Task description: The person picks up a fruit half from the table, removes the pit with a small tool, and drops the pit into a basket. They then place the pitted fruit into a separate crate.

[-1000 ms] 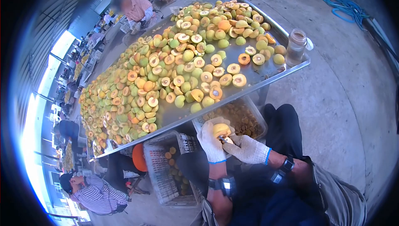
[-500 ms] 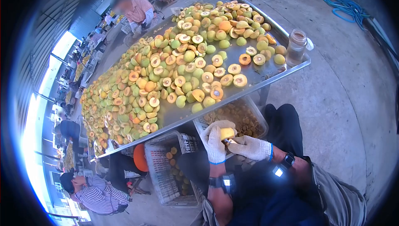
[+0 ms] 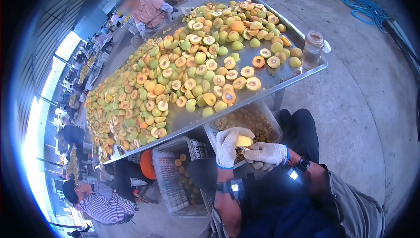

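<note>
In the head view my left hand (image 3: 226, 148), in a pale knit glove, is closed round a yellow peach half (image 3: 243, 141) above a crate of scraps. My right hand (image 3: 267, 154), gloved too, is closed close beside it. Its fingers grip a small metal tool (image 3: 245, 149) whose tip is at the lower side of the fruit. Most of the tool is hidden by the glove. A large heap of halved peaches (image 3: 175, 74) covers the metal table (image 3: 183, 120) in front of me, many with stones showing.
A crate (image 3: 277, 128) of brown scraps stands below the table edge. Left of it, another crate (image 3: 170, 185) holds some halves. A clear jar (image 3: 312, 50) stands at the table's right corner. One person (image 3: 151, 12) works across the table; another (image 3: 105, 203) sits at lower left.
Both hands have shifted slightly right, still together. The fruit half has turned a little in my left hand, and the tool sits lower against it.
</note>
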`<state>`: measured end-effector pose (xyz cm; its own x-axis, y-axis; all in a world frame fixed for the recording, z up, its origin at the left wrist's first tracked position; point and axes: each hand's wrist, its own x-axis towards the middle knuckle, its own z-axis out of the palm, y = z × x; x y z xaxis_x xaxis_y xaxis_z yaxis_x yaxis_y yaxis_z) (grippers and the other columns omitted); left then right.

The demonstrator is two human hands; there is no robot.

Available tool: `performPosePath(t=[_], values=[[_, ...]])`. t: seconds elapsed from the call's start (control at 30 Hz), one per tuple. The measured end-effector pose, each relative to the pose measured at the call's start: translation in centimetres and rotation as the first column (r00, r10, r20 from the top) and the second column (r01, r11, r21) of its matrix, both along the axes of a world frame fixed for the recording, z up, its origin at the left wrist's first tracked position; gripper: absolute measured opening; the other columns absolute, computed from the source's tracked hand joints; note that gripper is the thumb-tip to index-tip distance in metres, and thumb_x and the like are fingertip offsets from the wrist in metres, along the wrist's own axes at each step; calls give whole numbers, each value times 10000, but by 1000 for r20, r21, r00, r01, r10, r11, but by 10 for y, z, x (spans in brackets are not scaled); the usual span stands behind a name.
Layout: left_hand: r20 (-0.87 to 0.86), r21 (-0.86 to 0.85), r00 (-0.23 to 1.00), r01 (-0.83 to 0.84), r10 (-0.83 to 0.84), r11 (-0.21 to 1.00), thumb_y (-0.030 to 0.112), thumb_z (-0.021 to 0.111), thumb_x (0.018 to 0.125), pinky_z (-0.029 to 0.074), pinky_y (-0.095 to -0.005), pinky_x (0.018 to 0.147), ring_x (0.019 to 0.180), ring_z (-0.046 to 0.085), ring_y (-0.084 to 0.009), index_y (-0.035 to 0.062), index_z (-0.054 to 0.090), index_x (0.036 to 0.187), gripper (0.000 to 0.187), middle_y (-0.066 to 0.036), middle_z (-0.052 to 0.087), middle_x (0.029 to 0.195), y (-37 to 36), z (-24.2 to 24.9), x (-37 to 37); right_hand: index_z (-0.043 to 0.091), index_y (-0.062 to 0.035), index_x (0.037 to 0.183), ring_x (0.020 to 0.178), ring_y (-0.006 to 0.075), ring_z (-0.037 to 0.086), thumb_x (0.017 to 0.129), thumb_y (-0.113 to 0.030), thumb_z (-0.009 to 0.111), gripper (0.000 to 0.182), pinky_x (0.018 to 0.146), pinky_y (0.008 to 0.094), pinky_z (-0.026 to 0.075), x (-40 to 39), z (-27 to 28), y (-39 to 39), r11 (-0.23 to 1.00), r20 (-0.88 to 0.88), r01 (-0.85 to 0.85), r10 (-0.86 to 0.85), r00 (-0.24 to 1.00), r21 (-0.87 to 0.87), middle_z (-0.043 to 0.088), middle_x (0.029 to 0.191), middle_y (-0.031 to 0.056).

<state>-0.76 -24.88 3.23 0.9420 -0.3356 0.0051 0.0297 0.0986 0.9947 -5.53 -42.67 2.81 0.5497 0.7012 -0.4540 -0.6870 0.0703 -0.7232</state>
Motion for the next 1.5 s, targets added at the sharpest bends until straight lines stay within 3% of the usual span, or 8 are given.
performPosePath(t=[0.17,0.53,0.77,0.83,0.93,1.03,1.43,1.5], values=[[12,146,999,37,-39,989,464,451,1033,561,-333,753,764,713,-223,-51,754,884,617,-135,752,852,3,-7,4,532,-175,840,467,28,333,1069,-459,511,365,410,213,266,-1,-4,-1,1000,-26,-9,9,1000,7,398,618,-93],[35,223,918,-392,395,893,448,297,1122,598,-327,732,750,711,-225,-58,738,923,700,-148,750,853,4,-92,-11,607,-177,939,452,10,348,1054,-487,539,339,394,203,257,-3,-7,-2,970,113,-10,39,993,-241,409,615,-109],[130,229,938,-344,321,911,483,299,1123,599,-338,754,774,708,-236,-44,725,930,705,-144,740,853,4,-103,-17,614,-186,922,457,10,348,1045,-473,565,316,393,201,250,0,-10,-11,970,6,-133,137,991,-205,409,617,-120],[-123,66,957,-256,262,964,512,313,1115,595,-341,771,799,701,-233,-37,710,956,696,-141,737,878,-4,-82,-17,613,-187,910,460,9,351,1046,-464,567,312,394,200,251,-1,-7,-10,962,37,-107,120,992,-252,412,618,-122],[-188,22,963,-192,193,981,550,322,1104,592,-351,786,809,694,-232,-28,698,975,701,-147,733,897,-8,-54,-22,615,-191,889,467,7,358,1048,-462,570,317,396,201,258,0,-11,-12,944,90,-111,145,985,-311,422,627,-122],[-131,-83,978,-175,164,981,501,337,1113,581,-360,707,713,700,-255,-30,723,989,668,-147,758,903,-6,-58,-23,632,-182,909,492,11,437,1010,-577,569,413,429,197,332,3,-21,-13,956,59,-201,218,974,-213,494,647,-101],[-518,-488,838,-452,169,747,587,378,1073,605,-449,713,786,701,-340,-6,650,1130,654,-209,717,975,-17,-61,-18,557,-145,868,447,20,286,1063,-502,536,408,386,204,217,-12,-24,0,976,-90,173,-161,983,135,365,605,-94],[-561,-453,782,-565,272,689,590,388,1069,597,-460,741,828,700,-341,-1,653,1130,651,-201,719,988,-19,-74,-12,647,-141,877,485,21,450,1071,-441,571,365,429,194,323,-8,-34,-6,889,-252,190,-88,964,417,545,687,-90]])
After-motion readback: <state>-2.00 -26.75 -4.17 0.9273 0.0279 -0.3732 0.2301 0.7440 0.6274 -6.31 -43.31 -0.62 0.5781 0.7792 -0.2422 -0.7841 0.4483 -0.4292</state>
